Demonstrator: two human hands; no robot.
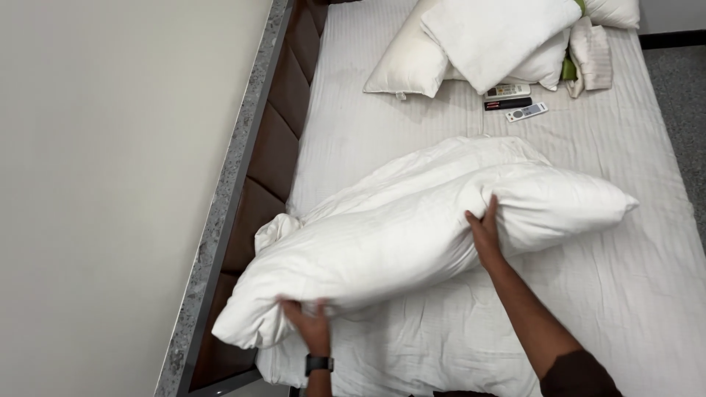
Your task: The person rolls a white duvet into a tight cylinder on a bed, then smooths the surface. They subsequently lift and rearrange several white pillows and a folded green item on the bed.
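Two hands on one big white pillow [412, 235], which lies slantwise across the middle of the bed [647, 294], one end near the brown padded headboard [272, 154], the other pointing toward the bed's far edge. Left hand [312, 323] grips the headboard-side end from below, fingers curled into the bunched fabric, black watch [318, 363] on the wrist. Right hand [485, 231] sits near the pillow's middle-to-far part, fingers spread and pressed flat against the cover, thumb tucked in a crease; looks like pushing more than pinching. Loose cover fabric trails off the pillow's upper side toward the headboard, so filling seems not fully seated in the case, judging by the slack. To do it well: keep the left hand's clamp on the case end firm, work the right palm along the pillow so the stuffing slides into the corners, avoid twisting the case, then flatten lumps. Beyond the pillow, at the bed's top end, a pile of other white pillows [478, 40], a folded striped cloth [592, 55] beside them, and three remotes [515, 101] just below the pile, well apart from the hands. Grey stone ledge [220, 206] runs along the headboard.
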